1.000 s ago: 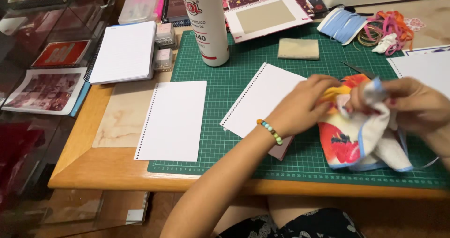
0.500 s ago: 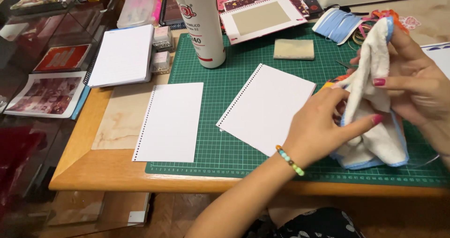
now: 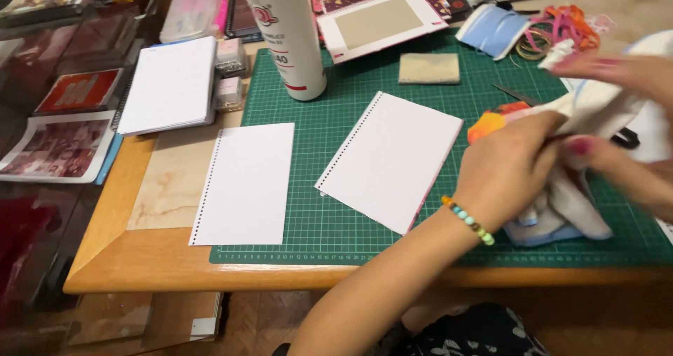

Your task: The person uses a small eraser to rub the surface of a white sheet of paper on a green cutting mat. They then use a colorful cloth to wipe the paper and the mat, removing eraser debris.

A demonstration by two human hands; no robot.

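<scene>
Nearest the camera, the left hand [image 3: 508, 174] (a beaded bracelet [image 3: 467, 219] sits on its wrist) lies on a crumpled white cloth [image 3: 571, 209] with blue edging, fingers curled closed into the fabric near the right end of the green cutting mat [image 3: 336, 244]. The right hand [image 3: 624, 121], blurred, pinches the same cloth from the other side, thumb and fingers closed on it. Left of the hands, two punched white sheets lie flat: one [image 3: 392, 160] tilted on the mat, the other [image 3: 245, 184] overlapping its left edge. Farther back stand a white bottle [image 3: 287, 37], a small beige pad [image 3: 429, 68] and a white notepad [image 3: 172, 84].
</scene>
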